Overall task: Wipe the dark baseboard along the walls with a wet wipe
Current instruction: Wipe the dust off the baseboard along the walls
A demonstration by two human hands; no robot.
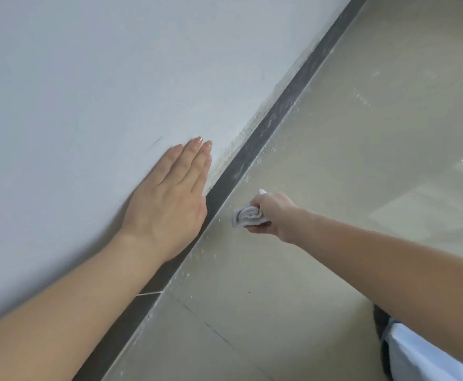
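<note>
your right hand [269, 213] is closed around a bunched grey wet wipe [248, 215], held just off the dark baseboard [252, 154] with the wad poking out toward it; whether the wipe is touching the floor [334, 133] or hovering over it is hard to tell from this angle. your left hand [170, 193] lies flat and open on the white wall [101, 64], fingers together, its heel overlapping the top edge of the baseboard, bracing you as you lean in.

the baseboard runs diagonally between the two hands. beyond your right fingertips it carries pale dust smears and rough white residue along its upper edge, and white crumbs are scattered on the floor at its foot. the length nearer your left wrist looks darker and cleaner, so the job appears to be partway along this wall.

to do this stroke well, bring the wipe across to the board just ahead of your left fingertips, press the wad flat against the face, and drag in one long pass away from yourself instead of scrubbing in place. turn a fresh fold outward once it greys. run a corner along the top ledge where the residue sits, and slide the left hand forward before you overreach.
</note>
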